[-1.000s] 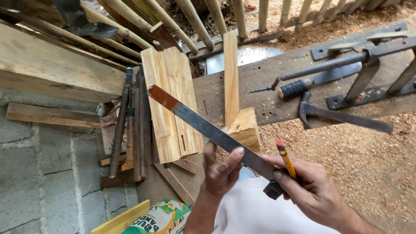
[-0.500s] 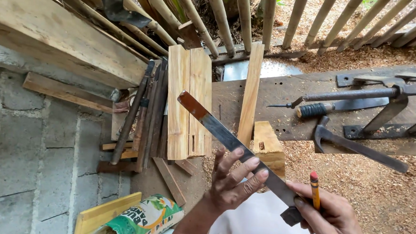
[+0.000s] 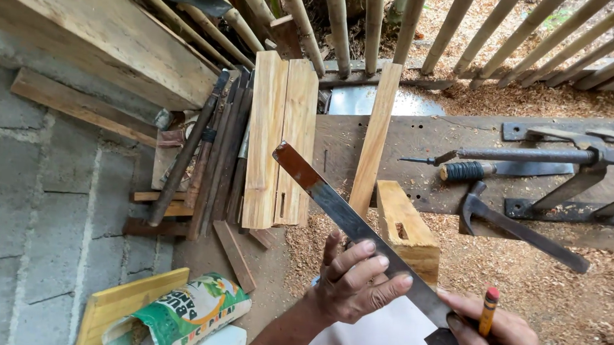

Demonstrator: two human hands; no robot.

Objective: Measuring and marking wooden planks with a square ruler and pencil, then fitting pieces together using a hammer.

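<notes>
Steel blade, rusty at its far tip, slants up-left over the sawdust floor w/ both hands clamped on it: left hand pinches mid-blade, fingers curled over the top edge, right hand grips the near end & also holds a pencil upright. To do this well, I'd judge, keep fingertips off the edge, hold the blade flat & steady. Just beyond it lies a mortised block by a thin slat, w/ hammer & clamp on the bench to the right, planks left
</notes>
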